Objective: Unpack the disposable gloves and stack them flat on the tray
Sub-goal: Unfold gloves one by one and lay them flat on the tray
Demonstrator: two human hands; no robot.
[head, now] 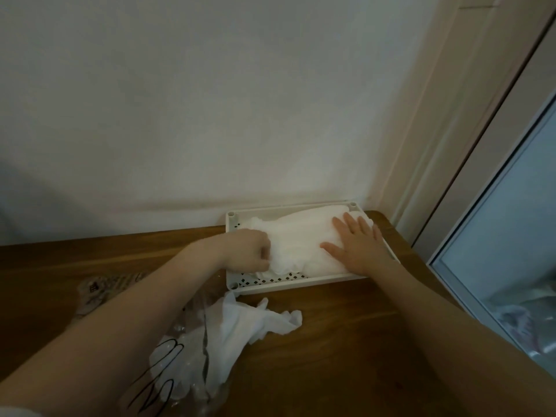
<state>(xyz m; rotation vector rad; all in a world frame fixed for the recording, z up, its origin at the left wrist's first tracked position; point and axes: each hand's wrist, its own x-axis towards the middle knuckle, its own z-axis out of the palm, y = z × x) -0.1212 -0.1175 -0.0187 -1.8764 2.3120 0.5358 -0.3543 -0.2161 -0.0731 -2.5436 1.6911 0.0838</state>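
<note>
Head view shows both hands working in the white tray (301,279) at centre right of the frame, set against the wall on a wooden table (346,341). The right hand (359,245) lies flat, fingers straight and spread, pressing the stack of gloves (298,236) down. The left hand (249,248) has its fingers curled, pinching the stack's left edge.

To do this step well, I judge the flat palm should keep the pile pinned while the pinching hand draws the loose edge outward, so creases smooth away rather than bunch.

The gloves look thin, translucent white and crinkly, likely slippery in layers. The tray is rigid plastic with a perforated floor and corner posts. At lower centre more loose gloves (255,320) spill from a clear, wrinkled packet (180,368) printed with black hand outlines.
</note>
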